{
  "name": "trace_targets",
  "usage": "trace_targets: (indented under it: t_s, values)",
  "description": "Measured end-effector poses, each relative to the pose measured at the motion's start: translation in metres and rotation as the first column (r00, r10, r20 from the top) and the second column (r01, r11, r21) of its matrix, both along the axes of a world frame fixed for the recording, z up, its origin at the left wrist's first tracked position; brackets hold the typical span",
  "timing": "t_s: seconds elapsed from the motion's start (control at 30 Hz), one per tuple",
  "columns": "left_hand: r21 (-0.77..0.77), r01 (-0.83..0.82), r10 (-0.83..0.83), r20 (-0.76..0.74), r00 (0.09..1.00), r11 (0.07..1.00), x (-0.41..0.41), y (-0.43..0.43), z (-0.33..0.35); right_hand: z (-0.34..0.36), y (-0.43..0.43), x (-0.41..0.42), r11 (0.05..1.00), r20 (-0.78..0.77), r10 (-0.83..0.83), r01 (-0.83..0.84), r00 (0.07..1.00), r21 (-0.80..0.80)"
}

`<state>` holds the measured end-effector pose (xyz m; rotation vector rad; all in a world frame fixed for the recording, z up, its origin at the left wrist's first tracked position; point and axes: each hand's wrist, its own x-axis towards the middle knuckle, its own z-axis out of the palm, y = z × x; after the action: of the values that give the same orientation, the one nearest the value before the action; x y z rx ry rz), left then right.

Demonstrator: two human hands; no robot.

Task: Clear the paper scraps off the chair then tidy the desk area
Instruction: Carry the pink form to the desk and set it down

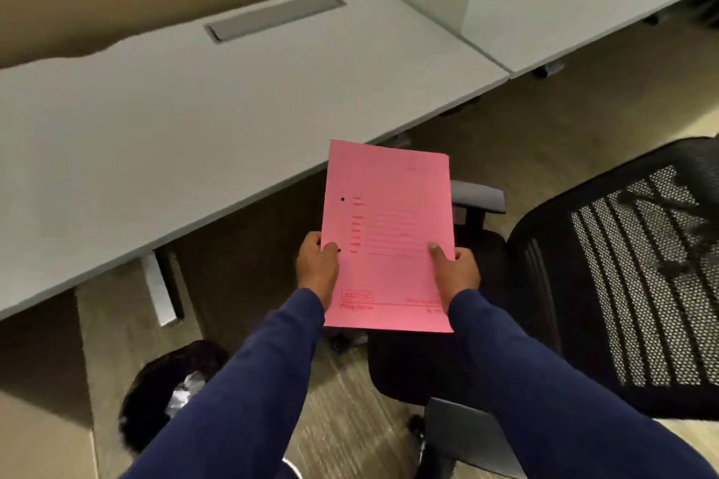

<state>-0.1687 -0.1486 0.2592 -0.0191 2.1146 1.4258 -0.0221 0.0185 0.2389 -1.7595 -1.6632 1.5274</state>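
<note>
In the head view, both hands hold a pink folder [389,237] in the air, just off the near edge of the tabletop [194,121] and above the chair [583,284]. The left hand [317,268] pinches the folder's left edge, thumb on top and fingers [311,245] curled behind; the right hand [455,270] pinches the right edge the same way. No scraps show on the part of the seat in view, so the tidying step seems to be in hand. A bin [171,393] stands on the floor under the tabletop. The next move likely calls for carrying the folder forward and laying it flat on the bare tabletop.
</note>
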Motion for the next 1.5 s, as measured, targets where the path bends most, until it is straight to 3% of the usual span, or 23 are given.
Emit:
trace_targets:
  t_s: [0.53,0.73,1.07,1.5]
  values:
    - [0.056,-0.163,0.169,-0.120,0.978,0.985,-0.118,-0.194,0.091,0.109,-0.169,-0.155,0.973,-0.090,0.222,-0.215,0.971,0.085]
    - [-0.003,-0.239,0.233,-0.204,0.951,0.971,-0.159,-0.246,0.117,0.131,-0.217,-0.208,0.953,-0.127,0.301,-0.295,0.945,0.064]
    - [-0.025,-0.322,0.311,-0.199,0.929,0.946,-0.221,-0.247,0.122,0.136,-0.207,-0.298,0.923,-0.105,0.384,-0.379,0.917,0.065]
    - [-0.033,-0.499,0.486,-0.179,0.855,0.866,-0.350,-0.183,0.126,0.143,-0.132,-0.459,0.830,-0.057,0.552,-0.542,0.832,0.129]
